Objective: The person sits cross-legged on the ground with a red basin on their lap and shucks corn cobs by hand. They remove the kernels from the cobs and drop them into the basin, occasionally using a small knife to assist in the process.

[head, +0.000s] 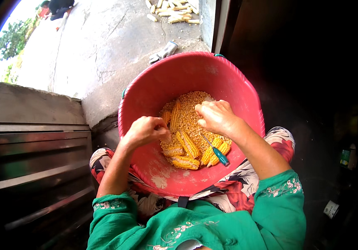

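A red plastic tub point(179, 75) sits between my knees, holding loose corn kernels point(194, 97) and several yellow corn cobs point(187, 144). Some cobs have rows of kernels stripped off. Across two cobs at the lower right lies a green-handled screwdriver or awl point(220, 156), its thin metal shaft pointing up and left. My left hand point(149, 130) hovers over the tub's left side with curled, slightly blurred fingers. Over the right side my right hand point(214, 116) is bent into a loose fist. Whether either hand has something small in it is hidden.
Beyond the tub's rim a grey work glove point(165, 52) lies on the concrete floor point(104, 47). Pale stripped cobs point(176, 11) are heaped near the door frame point(218, 28). A person point(57, 7) crouches outside. Metal door panels point(35, 147) stand at left; the right is dark.
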A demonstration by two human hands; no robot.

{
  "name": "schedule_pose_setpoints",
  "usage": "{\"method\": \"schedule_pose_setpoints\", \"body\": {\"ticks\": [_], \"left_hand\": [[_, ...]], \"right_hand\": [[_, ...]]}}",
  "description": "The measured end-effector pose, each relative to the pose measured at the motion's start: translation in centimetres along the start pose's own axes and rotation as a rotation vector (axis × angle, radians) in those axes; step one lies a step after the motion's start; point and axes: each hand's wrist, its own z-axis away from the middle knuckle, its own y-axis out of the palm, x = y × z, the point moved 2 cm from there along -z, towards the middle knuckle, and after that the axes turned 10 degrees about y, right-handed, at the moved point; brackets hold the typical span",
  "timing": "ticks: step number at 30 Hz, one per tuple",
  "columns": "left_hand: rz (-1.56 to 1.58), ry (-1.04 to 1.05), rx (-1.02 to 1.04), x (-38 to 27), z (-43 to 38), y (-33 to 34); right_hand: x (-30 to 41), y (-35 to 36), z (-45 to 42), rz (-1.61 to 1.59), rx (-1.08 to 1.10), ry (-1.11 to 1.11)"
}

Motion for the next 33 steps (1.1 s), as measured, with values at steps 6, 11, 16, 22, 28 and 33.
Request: {"method": "schedule_pose_setpoints", "body": {"ticks": [6,11,16,22,28,33], "left_hand": [[0.502,-0.096,-0.434,1.8,-1.3,-2.3],[0.783,0.333,-0.764,-3.0,-2.5,-11.5],[0.634,-0.021,-0.484,0.3,-1.9,-5.3],[0.381,-0.180,-0.289,8.3,-5.1,2.7],[0.164,-0.379,-0.318,15.0,-8.5,12.0],[0.238,-0.388,-0.503,18.6,-9.4,17.6]], "right_hand": [[1.8,-0.6,-0.2,-0.074,0.254,0.001],[1.0,-0.3,0.0,-0.085,0.177,-0.051],[1.4,-1.9,-0.3,-0.257,-0.094,-0.044],[1.2,-2.9,-0.2,-0.315,-0.224,-0.017],[1.1,-3.9,-0.1,-0.369,-0.222,-0.001],[1.5,-3.8,-0.3,-0.351,-0.199,0.016]]}}
